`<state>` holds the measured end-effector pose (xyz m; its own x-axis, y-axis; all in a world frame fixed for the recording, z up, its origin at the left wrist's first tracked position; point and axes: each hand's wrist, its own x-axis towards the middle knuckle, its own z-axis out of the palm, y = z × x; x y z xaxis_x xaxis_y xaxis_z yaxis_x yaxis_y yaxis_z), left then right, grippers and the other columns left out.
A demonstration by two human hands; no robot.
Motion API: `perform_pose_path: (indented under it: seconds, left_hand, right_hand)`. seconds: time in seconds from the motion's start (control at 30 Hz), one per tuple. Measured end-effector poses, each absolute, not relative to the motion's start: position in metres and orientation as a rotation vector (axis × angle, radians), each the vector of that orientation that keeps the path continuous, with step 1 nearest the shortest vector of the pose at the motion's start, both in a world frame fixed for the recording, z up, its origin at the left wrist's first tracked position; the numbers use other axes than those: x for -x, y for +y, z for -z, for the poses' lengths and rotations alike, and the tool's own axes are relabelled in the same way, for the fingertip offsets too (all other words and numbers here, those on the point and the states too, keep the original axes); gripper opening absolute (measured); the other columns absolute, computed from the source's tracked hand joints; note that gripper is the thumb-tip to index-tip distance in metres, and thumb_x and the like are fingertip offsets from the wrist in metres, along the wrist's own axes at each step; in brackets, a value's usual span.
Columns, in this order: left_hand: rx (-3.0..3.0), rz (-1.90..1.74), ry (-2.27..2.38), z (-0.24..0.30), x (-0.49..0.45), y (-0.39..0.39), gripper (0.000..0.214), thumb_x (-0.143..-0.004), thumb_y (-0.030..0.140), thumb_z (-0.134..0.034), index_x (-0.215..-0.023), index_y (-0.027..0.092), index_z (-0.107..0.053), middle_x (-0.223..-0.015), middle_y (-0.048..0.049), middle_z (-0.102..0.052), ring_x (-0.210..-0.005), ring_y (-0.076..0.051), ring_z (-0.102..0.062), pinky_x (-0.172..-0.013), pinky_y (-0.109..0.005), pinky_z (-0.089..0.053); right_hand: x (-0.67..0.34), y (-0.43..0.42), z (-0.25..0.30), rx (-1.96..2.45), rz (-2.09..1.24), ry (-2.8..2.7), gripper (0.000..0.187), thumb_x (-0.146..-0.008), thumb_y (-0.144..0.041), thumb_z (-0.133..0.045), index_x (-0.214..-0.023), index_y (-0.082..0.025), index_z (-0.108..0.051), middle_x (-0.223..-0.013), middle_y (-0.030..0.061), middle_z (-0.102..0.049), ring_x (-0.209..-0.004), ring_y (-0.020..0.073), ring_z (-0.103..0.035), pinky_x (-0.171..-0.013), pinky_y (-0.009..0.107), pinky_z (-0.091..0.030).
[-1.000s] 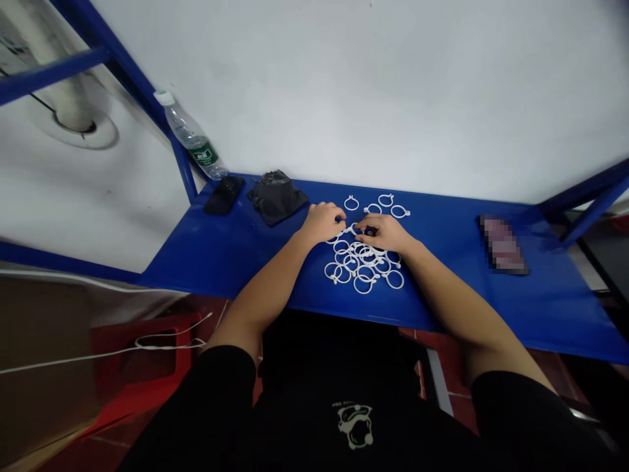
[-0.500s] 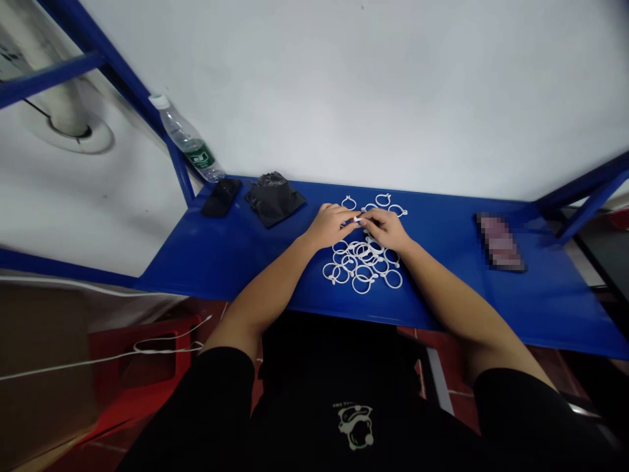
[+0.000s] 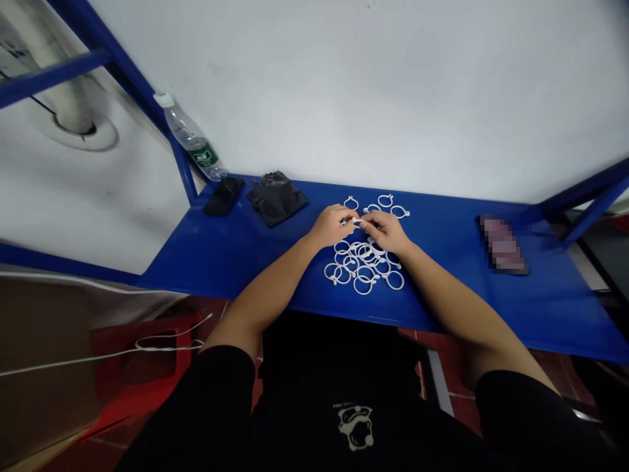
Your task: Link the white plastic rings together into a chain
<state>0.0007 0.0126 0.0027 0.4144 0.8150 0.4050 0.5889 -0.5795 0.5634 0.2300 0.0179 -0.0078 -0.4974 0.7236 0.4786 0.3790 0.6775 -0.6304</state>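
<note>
Between my two hands is a small white plastic ring [image 3: 358,221], pinched from both sides. My left hand [image 3: 333,226] has its fingers closed on the ring's left side, and my right hand [image 3: 386,231] grips its right side. My fingers cover much of it. Just in front of my hands lies a heap of similar white rings [image 3: 363,252], many overlapping, each with small tabs at one spot. Behind my hands, several more rings [image 3: 400,212] lie apart near the wall.
Everything rests on a blue table [image 3: 437,255]. A crumpled black plastic bag [image 3: 276,200], a black phone [image 3: 224,196] and a clear bottle [image 3: 194,141] stand to the left. Another phone [image 3: 504,244] with a blurred screen lies right. A red stool [image 3: 147,367] is below left.
My fingers have shifted slightly on the ring, and more of it shows between my hands. The whole view has drifted a little; the heap lies as before.
</note>
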Motion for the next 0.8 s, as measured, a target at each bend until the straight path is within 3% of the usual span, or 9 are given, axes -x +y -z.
perform_pose_path:
  seconds: [0.2,0.4,0.57,0.7,0.8]
  left_hand:
    - [-2.238,-1.032,1.221,0.001,-0.003,0.015,0.025,-0.093,0.004,-0.062,-0.091,0.021,-0.081,-0.100,-0.0052,-0.083,-0.100,-0.022,-0.074,-0.102,-0.041,-0.058]
    - [-2.276,-1.017,1.367,-0.002,0.011,0.021,0.046,-0.097,0.008,-0.062,-0.137,0.025,-0.078,-0.138,-0.0082,-0.078,-0.123,-0.026,-0.070,-0.116,-0.047,-0.053]
    - [-2.273,-0.702,1.653,0.008,0.024,0.030,0.030,-0.095,0.017,-0.072,-0.118,0.029,-0.086,-0.135,-0.0089,-0.078,-0.126,-0.036,-0.064,-0.112,-0.056,-0.049]
    - [-2.274,-0.643,1.672,0.012,0.024,0.032,0.005,-0.095,0.029,-0.081,-0.093,0.027,-0.085,-0.127,-0.0094,-0.079,-0.120,-0.036,-0.064,-0.108,-0.056,-0.048]
    - [-2.308,-0.646,1.652,0.009,0.020,0.028,0.015,-0.100,0.033,-0.079,-0.088,0.024,-0.081,-0.118,-0.0094,-0.080,-0.114,-0.033,-0.066,-0.107,-0.052,-0.047]
  right_hand:
    - [-0.227,0.016,0.011,0.809,-0.542,-2.173,0.040,-0.110,-0.059,-0.060,-0.104,-0.024,-0.079,-0.090,0.0067,-0.078,-0.076,0.0220,-0.069,-0.075,0.038,-0.057]
    - [-0.237,0.026,0.016,0.920,-0.283,-2.076,0.034,-0.111,-0.050,-0.058,-0.114,-0.026,-0.082,-0.105,0.0116,-0.082,-0.096,0.0296,-0.076,-0.088,0.048,-0.062]
    - [-0.254,0.041,0.024,1.124,-0.176,-2.017,0.040,-0.110,-0.048,-0.056,-0.128,-0.023,-0.083,-0.121,0.0164,-0.081,-0.109,0.0353,-0.076,-0.095,0.056,-0.064]
    - [-0.253,0.039,0.021,1.136,-0.180,-2.030,0.039,-0.109,-0.049,-0.060,-0.127,-0.022,-0.082,-0.123,0.0167,-0.081,-0.104,0.0330,-0.076,-0.094,0.052,-0.064]
    - [-0.246,0.031,0.017,1.045,-0.249,-2.130,0.035,-0.108,-0.049,-0.062,-0.121,-0.023,-0.083,-0.116,0.0135,-0.083,-0.097,0.0298,-0.076,-0.090,0.048,-0.063]
